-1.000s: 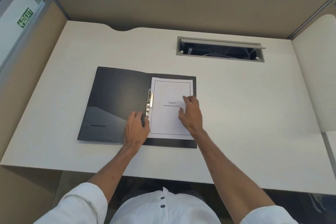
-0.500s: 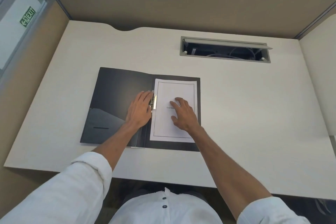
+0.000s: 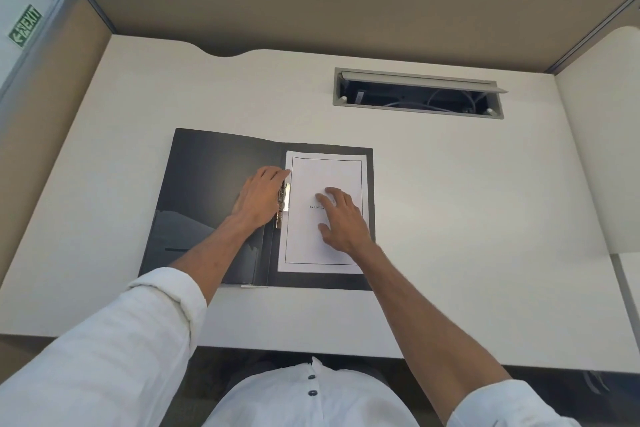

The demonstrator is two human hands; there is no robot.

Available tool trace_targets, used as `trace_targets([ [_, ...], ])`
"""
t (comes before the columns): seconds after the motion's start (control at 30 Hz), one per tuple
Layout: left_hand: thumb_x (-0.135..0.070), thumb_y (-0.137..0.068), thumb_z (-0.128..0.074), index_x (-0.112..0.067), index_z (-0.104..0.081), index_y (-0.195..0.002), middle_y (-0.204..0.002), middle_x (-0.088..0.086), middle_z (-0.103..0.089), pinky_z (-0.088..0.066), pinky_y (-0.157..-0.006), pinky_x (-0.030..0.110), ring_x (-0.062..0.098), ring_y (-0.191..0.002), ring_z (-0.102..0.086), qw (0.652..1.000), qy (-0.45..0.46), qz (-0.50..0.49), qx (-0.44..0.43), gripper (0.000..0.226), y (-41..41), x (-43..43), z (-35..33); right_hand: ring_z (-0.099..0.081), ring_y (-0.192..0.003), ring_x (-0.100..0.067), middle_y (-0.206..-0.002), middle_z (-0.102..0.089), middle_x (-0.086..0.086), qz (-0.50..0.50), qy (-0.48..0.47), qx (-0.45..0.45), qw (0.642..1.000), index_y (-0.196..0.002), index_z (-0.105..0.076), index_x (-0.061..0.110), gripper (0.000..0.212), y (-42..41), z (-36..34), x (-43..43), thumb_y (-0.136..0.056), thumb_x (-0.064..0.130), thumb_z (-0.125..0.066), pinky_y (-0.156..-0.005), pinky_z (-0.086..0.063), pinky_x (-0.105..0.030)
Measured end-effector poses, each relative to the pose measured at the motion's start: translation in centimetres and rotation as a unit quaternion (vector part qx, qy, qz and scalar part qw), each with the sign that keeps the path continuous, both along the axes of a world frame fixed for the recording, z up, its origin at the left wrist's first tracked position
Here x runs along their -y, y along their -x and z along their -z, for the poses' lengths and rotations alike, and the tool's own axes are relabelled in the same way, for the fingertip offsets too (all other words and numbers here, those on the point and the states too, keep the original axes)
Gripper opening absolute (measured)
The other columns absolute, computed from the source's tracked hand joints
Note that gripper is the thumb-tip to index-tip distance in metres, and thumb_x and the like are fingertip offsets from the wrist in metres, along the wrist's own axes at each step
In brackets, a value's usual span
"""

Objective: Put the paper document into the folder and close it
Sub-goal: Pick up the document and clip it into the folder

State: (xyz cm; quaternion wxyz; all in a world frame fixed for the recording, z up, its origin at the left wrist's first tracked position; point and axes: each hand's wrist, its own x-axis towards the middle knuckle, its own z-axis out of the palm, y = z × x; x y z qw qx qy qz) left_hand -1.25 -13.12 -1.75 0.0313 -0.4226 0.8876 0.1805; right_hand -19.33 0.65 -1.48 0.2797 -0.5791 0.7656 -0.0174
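Observation:
A black folder lies open and flat on the cream desk. A white paper document with a printed border lies on the folder's right half, its left edge against the metal clip at the spine. My left hand lies flat over the spine, its fingers by the clip and the paper's left edge. My right hand presses palm down on the middle of the paper with fingers spread, covering part of the printed title.
An open cable tray with wires is set into the desk behind the folder, to the right. Tan partition walls close in the desk at the back and on both sides. The desk's front edge is near my body.
My left hand has moved up from the folder's lower spine to lie over the clip. My right hand has slid from the paper's right edge to its middle.

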Motion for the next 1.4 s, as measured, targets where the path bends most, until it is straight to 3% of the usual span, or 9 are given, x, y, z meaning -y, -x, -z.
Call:
trace_targets([
  [0.1,-0.005,-0.112,-0.052,-0.014,-0.064,-0.146,-0.145,0.006,-0.064,-0.053,-0.111,0.046,0.029,-0.139,-0.058,0.997,0.014,-0.048,-0.052,0.037,-0.2,-0.1,-0.5,-0.024,-0.169,-0.027,-0.181,-0.02,-0.001,0.002,-0.001,0.002,1.0,-0.17,-0.034,0.025,0.072,-0.1,-0.1,0.0,-0.107,0.031,-0.068,-0.136,-0.035,-0.047],
  [0.23,-0.013,-0.114,-0.054,-0.014,-0.069,-0.127,-0.128,0.003,-0.068,-0.06,-0.099,0.045,0.025,-0.118,-0.064,0.994,0.021,-0.05,-0.099,0.019,-1.4,-1.8,-0.9,-0.022,-0.17,-0.026,-0.182,-0.018,-0.001,0.002,-0.001,0.003,1.0,-0.171,-0.032,0.025,0.072,-0.2,-0.2,-0.2,-0.108,0.03,-0.066,-0.137,-0.033,-0.046],
  [0.6,-0.031,-0.111,-0.066,-0.014,-0.073,-0.133,-0.135,-0.001,-0.068,-0.061,-0.109,0.038,0.018,-0.123,-0.066,0.988,-0.042,-0.071,-0.127,0.029,-4.2,-6.5,0.0,-0.018,-0.172,-0.025,-0.183,-0.014,0.0,-0.008,-0.003,0.004,1.0,-0.173,-0.028,0.025,0.071,0.0,-0.5,-0.6,-0.111,0.031,-0.061,-0.139,-0.028,-0.045],
  [0.8,-0.014,-0.113,-0.06,-0.008,-0.08,-0.126,-0.126,0.006,-0.074,-0.054,-0.111,0.049,0.026,-0.125,-0.062,0.976,-0.059,-0.135,-0.158,0.025,-3.2,-5.9,-0.1,-0.017,-0.172,-0.024,-0.184,-0.013,0.001,-0.014,-0.003,0.003,1.0,-0.174,-0.026,0.026,0.07,0.1,-0.3,-0.9,-0.112,0.033,-0.058,-0.14,-0.026,-0.044],
  [0.87,-0.015,-0.113,-0.06,-0.012,-0.07,-0.146,-0.15,0.006,-0.065,-0.041,-0.129,0.051,0.029,-0.15,-0.05,0.978,-0.073,-0.137,-0.142,0.035,-3.0,-5.9,0.0,-0.016,-0.172,-0.024,-0.184,-0.012,0.0,-0.017,-0.001,0.006,1.0,-0.174,-0.026,0.025,0.07,0.3,-0.3,-1.0,-0.112,0.032,-0.057,-0.14,-0.026,-0.044],
  [0.93,-0.024,-0.117,-0.051,-0.019,-0.043,-0.17,-0.18,0.003,-0.033,-0.014,-0.143,0.054,0.029,-0.173,-0.017,0.98,-0.09,-0.145,-0.107,0.053,-3.3,-6.0,0.4,-0.015,-0.173,-0.024,-0.184,-0.011,0.0,-0.02,0.002,0.007,1.0,-0.174,-0.025,0.025,0.07,0.4,-0.2,-1.1,-0.113,0.032,-0.056,-0.14,-0.025,-0.044],
  [1.03,-0.038,-0.122,-0.026,-0.027,-0.007,-0.179,-0.186,0.002,0.011,0.009,-0.142,0.055,0.025,-0.175,0.015,0.983,-0.125,-0.134,-0.016,0.061,-3.9,-6.3,1.3,-0.014,-0.173,-0.024,-0.184,-0.011,0.0,-0.021,0.005,0.01,1.0,-0.175,-0.025,0.025,0.069,0.5,-0.2,-1.2,-0.113,0.032,-0.056,-0.141,-0.023,-0.043],
  [1.13,-0.04,-0.121,-0.015,-0.027,0.006,-0.178,-0.184,0.004,0.023,0.012,-0.141,0.057,0.024,-0.173,0.023,0.984,-0.135,-0.112,0.037,0.061,-3.9,-6.7,2.0,-0.014,-0.173,-0.023,-0.184,-0.011,0.001,-0.022,0.008,0.012,1.0,-0.174,-0.026,0.025,0.069,0.6,0.0,-1.3,-0.113,0.03,-0.056,-0.141,-0.022,-0.043],
  [1.4,-0.049,-0.12,-0.02,-0.018,0.02,-0.175,-0.182,0.007,0.031,0.009,-0.141,0.059,0.027,-0.172,0.025,0.983,-0.134,-0.085,0.098,0.075,-3.7,-6.2,2.3,-0.013,-0.173,-0.024,-0.184,-0.011,0.0,-0.014,0.011,0.014,1.0,-0.174,-0.026,0.025,0.069,0.3,0.1,-1.2,-0.112,0.028,-0.057,-0.141,-0.021,-0.043],
])
